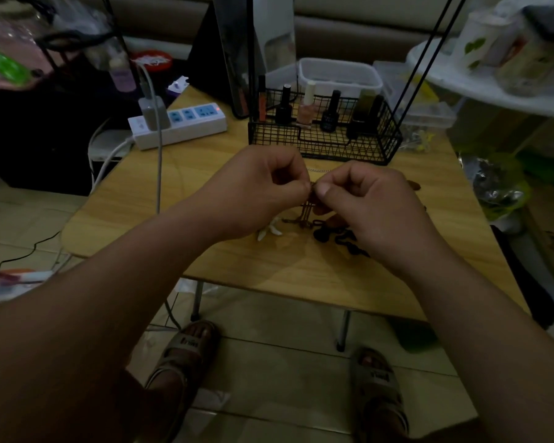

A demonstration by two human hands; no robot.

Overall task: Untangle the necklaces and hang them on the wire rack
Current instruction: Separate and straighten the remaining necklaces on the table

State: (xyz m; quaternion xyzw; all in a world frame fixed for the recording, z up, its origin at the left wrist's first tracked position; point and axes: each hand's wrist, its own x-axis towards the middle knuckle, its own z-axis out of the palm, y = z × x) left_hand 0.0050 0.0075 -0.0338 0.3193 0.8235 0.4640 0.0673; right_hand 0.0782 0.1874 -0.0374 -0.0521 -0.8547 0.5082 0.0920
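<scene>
Above the middle of the small wooden table [269,263], my left hand [256,193] and my right hand [368,203] meet fingertip to fingertip. Both pinch a tangle of thin brown necklace cords [307,214] that hangs down between them. A black chunky chain necklace [339,239] trails from the tangle onto the table under my right hand. A white pendant [269,232] lies on the table below my left hand. A thin silver chain [320,170] shows just behind my fingers. The black wire rack [323,142] stands right behind my hands, its tall black rods rising out of view.
The rack's basket holds several nail polish bottles [307,107]. A white power strip [179,124] with a plugged charger and cables sits at the table's back left. A white plastic tub [339,75] stands behind the rack. Cluttered shelves flank both sides. My sandalled feet are under the table's front edge.
</scene>
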